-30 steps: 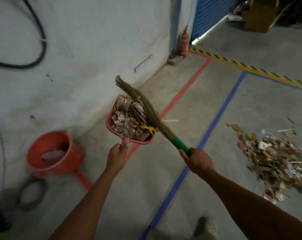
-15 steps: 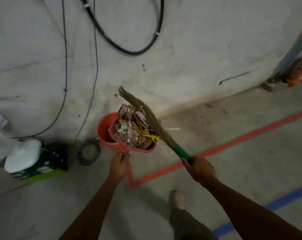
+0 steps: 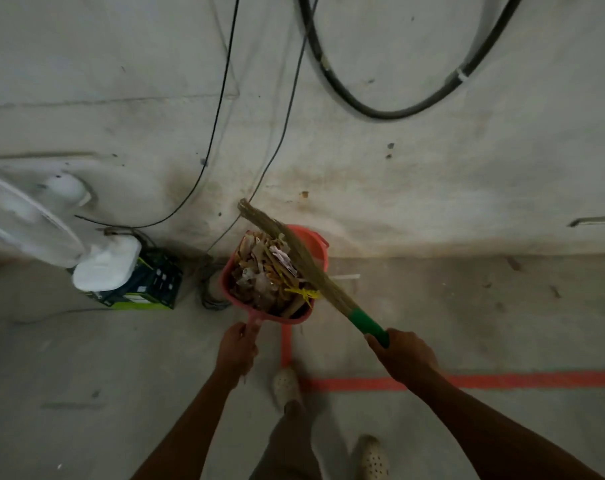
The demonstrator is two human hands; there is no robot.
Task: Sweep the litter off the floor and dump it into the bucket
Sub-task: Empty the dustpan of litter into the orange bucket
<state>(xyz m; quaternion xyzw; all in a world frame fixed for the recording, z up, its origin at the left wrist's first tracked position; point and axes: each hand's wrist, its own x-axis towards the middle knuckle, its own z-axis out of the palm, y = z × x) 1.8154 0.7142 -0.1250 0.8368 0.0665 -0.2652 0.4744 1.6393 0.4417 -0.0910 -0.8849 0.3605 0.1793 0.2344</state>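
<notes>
**Loaded dustpan held at the bucket**

The left hand [image 3: 237,348] grips the handle of the red plastic dustpan [image 3: 227,271], its fingers [image 3: 252,351] curled tightly round it. The right hand [image 3: 403,355] grips the green handle of the straw hand broom [image 3: 296,252], fingers [image 3: 377,341] wrapped fully round. The bristles lie slantwise across the heap of paper and cardboard litter [image 3: 264,277] filling the pan. The pan hides most of the orange-red plastic bucket [image 3: 315,241], which stands on the concrete floor [image 3: 467,306] at the foot of the wall. To the left sits a black and green box [image 3: 152,284]; its printing is too small to read.
</notes>
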